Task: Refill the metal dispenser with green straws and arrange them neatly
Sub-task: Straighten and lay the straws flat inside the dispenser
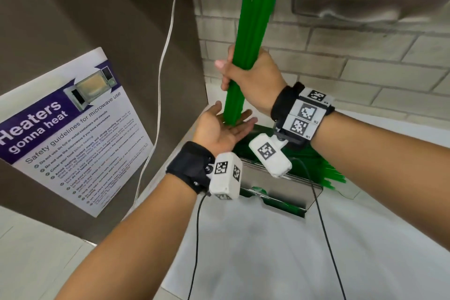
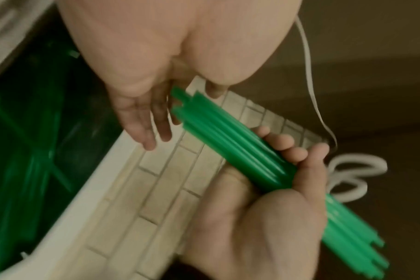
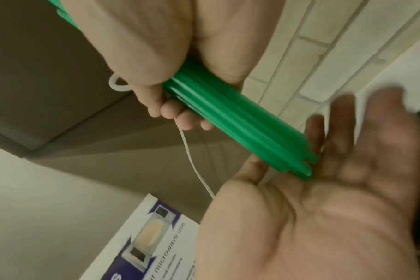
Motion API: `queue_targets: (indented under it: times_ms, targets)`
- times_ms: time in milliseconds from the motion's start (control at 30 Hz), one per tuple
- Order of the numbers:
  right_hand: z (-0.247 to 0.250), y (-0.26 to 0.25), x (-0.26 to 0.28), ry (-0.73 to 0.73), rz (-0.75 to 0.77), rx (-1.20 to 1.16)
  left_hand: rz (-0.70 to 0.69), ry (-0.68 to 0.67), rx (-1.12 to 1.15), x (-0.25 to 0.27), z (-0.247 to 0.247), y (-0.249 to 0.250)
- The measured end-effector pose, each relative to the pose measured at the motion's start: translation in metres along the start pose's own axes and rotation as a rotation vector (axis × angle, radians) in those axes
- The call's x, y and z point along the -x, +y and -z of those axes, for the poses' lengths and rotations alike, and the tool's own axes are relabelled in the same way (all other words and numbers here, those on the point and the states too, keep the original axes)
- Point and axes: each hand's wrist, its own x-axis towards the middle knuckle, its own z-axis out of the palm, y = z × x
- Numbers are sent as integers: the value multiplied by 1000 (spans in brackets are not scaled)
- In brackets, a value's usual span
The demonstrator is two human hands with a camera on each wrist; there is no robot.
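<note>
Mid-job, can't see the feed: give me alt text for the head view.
The right hand grips a bundle of green straws upright, its lower ends on the open left hand. Below stands the metal dispenser.

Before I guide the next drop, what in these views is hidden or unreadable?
- Metal dispenser interior, head view: hidden by both wrist cameras and the right forearm; fill level unknown.
- Loose straws behind it: cut off by the right forearm; count unclear.
- Straw bundle count: straws overlap, blurred in both wrist views.
- Left hand contact with the bundle ends: blurred in the right wrist view.
- Poster fine print: too small.
</note>
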Motion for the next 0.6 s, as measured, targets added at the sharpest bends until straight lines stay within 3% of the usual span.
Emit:
queue_targets:
  times_ms: [67,133,200,300,367,433,533,600]
  targets:
    - [-10,4,5,14,-29,8,-31,16,203,1,-7,-3]
    - [-15,9,10,13,-60,17,-56,9,234,6,-10,-5]
    - [-10,11,11,17,-75,6,-78,14,114,8,-8,-6]
    - [8,17,9,16,-141,7,-297,87,-290,3,3,5]
    - [19,25,15,-97,-274,90,-443,146,-538,-2,10,21]
    - [26,38,30,-306,-436,291,-539,137,-693,-4,14,38]
    - [32,60,50,-541,-605,509,-672,-27,-896,-10,14,52]
    - [35,72,56,-665,-563,798,-605,-198,-1038,-11,13,55]
